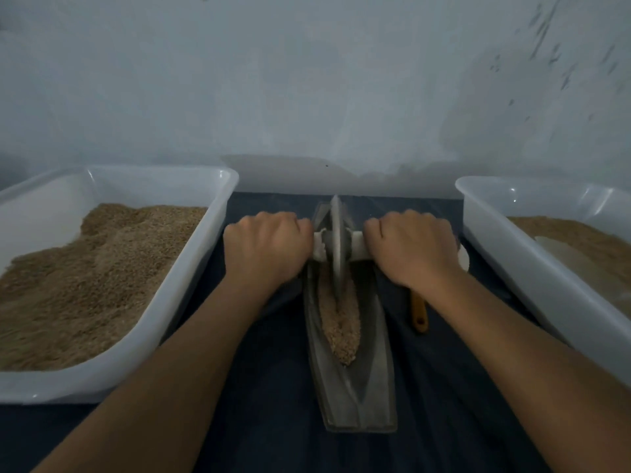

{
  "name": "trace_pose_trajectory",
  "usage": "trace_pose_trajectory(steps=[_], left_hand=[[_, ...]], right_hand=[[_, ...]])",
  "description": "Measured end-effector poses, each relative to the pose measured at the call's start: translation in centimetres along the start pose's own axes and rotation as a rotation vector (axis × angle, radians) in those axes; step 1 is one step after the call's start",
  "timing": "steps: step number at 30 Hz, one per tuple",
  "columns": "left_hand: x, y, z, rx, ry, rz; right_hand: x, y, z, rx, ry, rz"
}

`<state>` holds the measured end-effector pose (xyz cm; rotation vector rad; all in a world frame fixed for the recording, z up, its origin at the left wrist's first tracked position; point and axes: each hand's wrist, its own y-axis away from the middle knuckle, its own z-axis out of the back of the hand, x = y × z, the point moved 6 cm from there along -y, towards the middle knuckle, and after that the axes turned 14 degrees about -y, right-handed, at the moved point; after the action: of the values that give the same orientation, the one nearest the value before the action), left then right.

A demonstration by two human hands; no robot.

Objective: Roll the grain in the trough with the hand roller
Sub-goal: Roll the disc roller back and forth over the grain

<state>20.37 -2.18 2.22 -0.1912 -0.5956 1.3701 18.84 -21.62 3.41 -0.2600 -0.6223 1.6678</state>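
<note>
A long grey boat-shaped trough (pixel 362 397) lies lengthwise on the dark cloth between my arms. Brown grain (pixel 341 329) fills its narrow groove. The hand roller's thin metal disc (pixel 337 240) stands on edge in the groove toward the far end of the trough. A pale axle handle (pixel 356 245) runs through the disc to both sides. My left hand (pixel 266 249) grips the left end of the handle with curled fingers. My right hand (pixel 415 249) grips the right end the same way.
A white plastic tub (pixel 191 285) heaped with brown grain stands at the left. Another white tub (pixel 512 264) with grain stands at the right. A small yellow-handled tool (pixel 419 314) lies on the dark cloth (pixel 266 387) under my right wrist. A pale wall rises close behind.
</note>
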Motion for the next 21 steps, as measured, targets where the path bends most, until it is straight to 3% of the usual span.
trace_pose_trajectory(steps=[3, 5, 11, 15, 18, 21], left_hand=[[1.0, -3.8, -2.4, 0.203, 0.232, 0.177], [1.3, -4.4, -3.2, 0.23, 0.293, 0.199], [-0.2, 2.0, -0.1, -0.06, -0.078, -0.083], [-0.2, 6.9, 3.4, -0.121, -0.033, -0.052], [0.4, 9.1, 4.7, -0.101, 0.087, -0.006], [0.7, 8.0, 3.9, -0.046, 0.109, 0.021]], right_hand=[[-0.7, -3.6, -1.3, 0.09, -0.042, -0.043], [-0.4, -4.4, -1.2, 0.047, -0.056, -0.032], [1.8, 0.8, 1.1, 0.008, 0.013, 0.069], [1.7, 6.8, 2.9, -0.027, -0.167, 0.021], [2.6, 9.4, 4.7, -0.15, -0.174, 0.122], [2.8, 8.4, 4.5, -0.146, -0.147, 0.123]])
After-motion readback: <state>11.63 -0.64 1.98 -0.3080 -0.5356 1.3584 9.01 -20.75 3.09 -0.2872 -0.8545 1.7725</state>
